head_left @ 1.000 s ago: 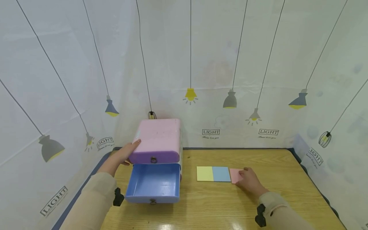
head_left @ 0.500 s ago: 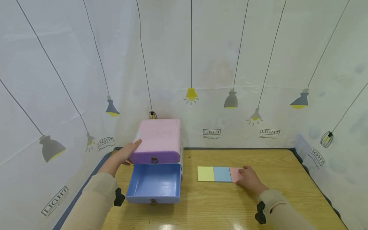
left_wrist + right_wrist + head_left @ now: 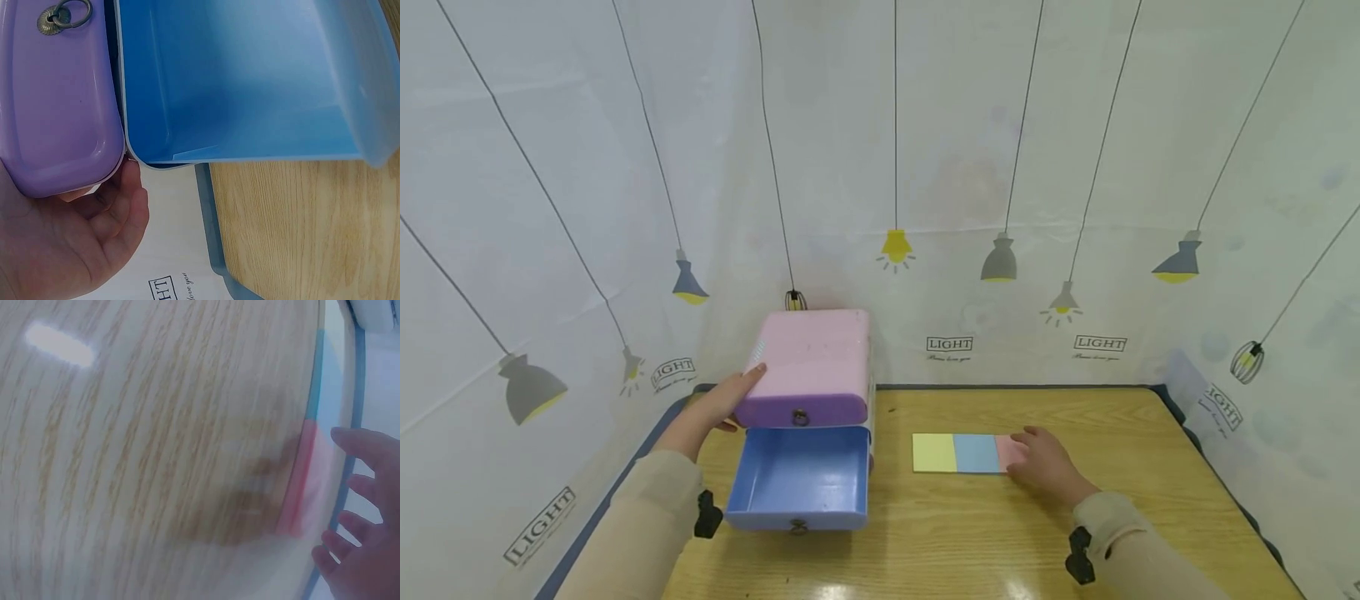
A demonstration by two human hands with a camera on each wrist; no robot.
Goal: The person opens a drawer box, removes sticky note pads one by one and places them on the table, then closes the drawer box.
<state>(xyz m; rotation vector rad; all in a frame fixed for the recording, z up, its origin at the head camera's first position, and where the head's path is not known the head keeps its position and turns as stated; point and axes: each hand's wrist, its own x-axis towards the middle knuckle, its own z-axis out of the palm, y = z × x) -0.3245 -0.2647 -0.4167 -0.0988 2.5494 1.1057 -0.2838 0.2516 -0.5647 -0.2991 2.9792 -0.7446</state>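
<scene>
A small drawer cabinet (image 3: 816, 350) with a pink top stands at the left of the table. Its purple upper drawer (image 3: 69, 100) is in, while the blue lower drawer (image 3: 797, 471) is pulled out with nothing inside. My left hand (image 3: 722, 404) grips the cabinet's left side, thumb on top and fingers curled at the edge beneath the purple drawer. Right of the cabinet lie yellow (image 3: 934, 453), blue (image 3: 976, 454) and pink (image 3: 1006, 454) sticky-note pads, edge to edge in a row. Fingers loosely bent, my right hand (image 3: 1047, 467) hovers over the pink pad's right part, hiding some of it.
The wood-grain table (image 3: 925, 542) has a dark blue rim along its back and sides. Behind and beside it hangs a white sheet (image 3: 835, 167) printed with lamps. Ring pulls (image 3: 75, 15) stick out from the drawer fronts.
My right hand has pushed the pink pad left against the blue one, closing the gap, then loosened its fingers from it. My left hand stays on the cabinet.
</scene>
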